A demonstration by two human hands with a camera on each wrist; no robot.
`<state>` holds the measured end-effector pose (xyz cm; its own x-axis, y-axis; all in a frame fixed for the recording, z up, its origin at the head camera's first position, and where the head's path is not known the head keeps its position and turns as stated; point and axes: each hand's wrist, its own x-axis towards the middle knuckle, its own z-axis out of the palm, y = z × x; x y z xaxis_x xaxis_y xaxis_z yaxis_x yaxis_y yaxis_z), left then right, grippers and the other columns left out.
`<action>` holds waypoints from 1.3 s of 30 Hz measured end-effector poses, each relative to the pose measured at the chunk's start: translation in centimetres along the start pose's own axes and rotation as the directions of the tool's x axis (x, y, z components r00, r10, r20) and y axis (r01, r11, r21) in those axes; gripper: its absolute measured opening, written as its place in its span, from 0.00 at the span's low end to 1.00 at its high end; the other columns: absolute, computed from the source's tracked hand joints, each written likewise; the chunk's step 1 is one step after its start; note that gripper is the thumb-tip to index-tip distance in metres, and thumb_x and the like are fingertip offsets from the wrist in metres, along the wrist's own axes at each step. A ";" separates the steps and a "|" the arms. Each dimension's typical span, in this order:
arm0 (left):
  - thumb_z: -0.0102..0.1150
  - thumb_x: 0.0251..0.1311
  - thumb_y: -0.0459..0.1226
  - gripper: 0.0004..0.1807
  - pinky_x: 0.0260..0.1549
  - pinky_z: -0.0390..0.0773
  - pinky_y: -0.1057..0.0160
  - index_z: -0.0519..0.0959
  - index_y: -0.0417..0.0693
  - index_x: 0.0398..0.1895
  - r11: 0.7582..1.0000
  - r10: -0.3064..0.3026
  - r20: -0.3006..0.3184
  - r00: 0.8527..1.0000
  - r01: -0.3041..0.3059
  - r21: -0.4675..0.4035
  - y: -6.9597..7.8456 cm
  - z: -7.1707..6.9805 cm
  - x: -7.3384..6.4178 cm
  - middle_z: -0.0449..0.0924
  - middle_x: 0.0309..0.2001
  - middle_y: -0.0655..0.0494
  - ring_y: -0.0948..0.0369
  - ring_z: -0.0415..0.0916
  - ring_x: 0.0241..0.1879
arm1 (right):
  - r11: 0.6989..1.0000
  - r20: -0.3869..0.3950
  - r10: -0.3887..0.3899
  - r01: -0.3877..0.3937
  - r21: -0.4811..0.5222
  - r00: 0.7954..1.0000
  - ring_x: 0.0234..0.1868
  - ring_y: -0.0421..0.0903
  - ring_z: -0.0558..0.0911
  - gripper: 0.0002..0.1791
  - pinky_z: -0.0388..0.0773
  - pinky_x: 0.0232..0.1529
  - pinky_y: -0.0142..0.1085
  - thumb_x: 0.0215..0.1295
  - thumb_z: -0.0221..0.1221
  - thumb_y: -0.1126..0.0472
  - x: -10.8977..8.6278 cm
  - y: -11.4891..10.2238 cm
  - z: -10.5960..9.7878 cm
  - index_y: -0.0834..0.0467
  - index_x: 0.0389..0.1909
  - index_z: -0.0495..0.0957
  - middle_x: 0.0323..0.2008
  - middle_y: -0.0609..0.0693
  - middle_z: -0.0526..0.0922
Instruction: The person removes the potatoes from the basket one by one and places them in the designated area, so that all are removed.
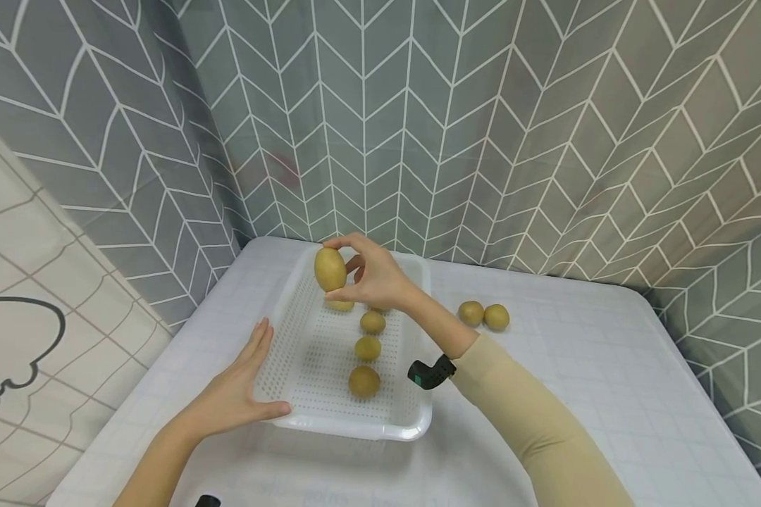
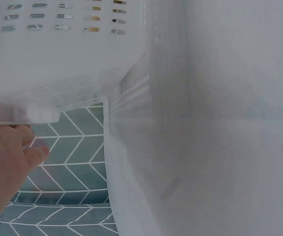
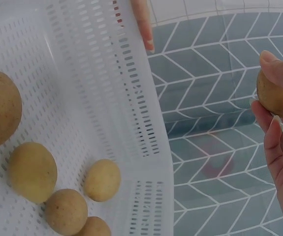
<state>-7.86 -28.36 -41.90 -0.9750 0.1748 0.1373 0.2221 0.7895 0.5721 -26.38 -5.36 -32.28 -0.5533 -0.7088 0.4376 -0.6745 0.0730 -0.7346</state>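
Above the far end of a white perforated plastic basket [image 1: 317, 421], my right hand [image 1: 380, 274] pinches a potato [image 1: 330, 269] between thumb and fingers. That same potato [image 3: 275, 96] shows at the right edge of the right wrist view, partly covered by the fingers. Several potatoes lie in the basket, among them a larger one [image 1: 364, 382] near the front and a paler one [image 3: 102, 180]. My left hand [image 1: 244, 387] rests along the basket's left side, fingers straight and thumb spread at the front rim.
Two potatoes [image 1: 484, 315] sit side by side on the white-covered table [image 1: 583, 366], right of the basket. A grey patterned curtain [image 1: 418, 127] hangs behind the table and along its right side. White patterned cloth [image 1: 44, 296] is at the left.
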 end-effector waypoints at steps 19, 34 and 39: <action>0.72 0.42 0.58 0.70 0.56 0.61 0.31 0.38 0.36 0.75 1.000 -0.002 -0.010 1.000 0.002 0.003 0.2 -0.1 0.0 0.29 0.76 0.43 0.36 0.41 0.71 | 0.999 -0.039 0.015 -0.013 0.046 0.999 0.34 0.43 0.83 0.40 0.75 0.26 0.33 0.42 0.76 0.67 -1.8 0.3 -3.6 0.58 0.59 0.69 0.58 0.46 0.73; 0.74 0.42 0.55 0.69 0.56 0.60 0.31 0.38 0.35 0.75 1.000 -0.002 -0.014 1.000 0.002 0.004 0.2 0.0 0.0 0.29 0.76 0.44 0.36 0.41 0.71 | 1.000 -0.083 -0.014 0.015 0.011 0.996 0.34 0.45 0.83 0.41 0.75 0.27 0.31 0.41 0.75 0.71 -3.1 0.4 -6.1 0.62 0.60 0.68 0.59 0.52 0.72; 0.74 0.41 0.55 0.69 0.56 0.60 0.31 0.38 0.35 0.75 1.000 -0.002 -0.014 1.000 0.002 -0.007 0.2 0.0 0.0 0.29 0.76 0.44 0.37 0.40 0.72 | 1.000 -0.090 -0.001 0.000 -0.006 0.996 0.33 0.45 0.82 0.40 0.74 0.28 0.32 0.42 0.74 0.74 -3.6 -0.8 -6.8 0.66 0.59 0.67 0.59 0.57 0.72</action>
<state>-7.84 -28.18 -41.82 -0.9752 0.1651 0.1471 0.2202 0.7858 0.5780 -27.15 1.92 -29.78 -0.5945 -0.6429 0.4830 -0.6776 0.0771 -0.7314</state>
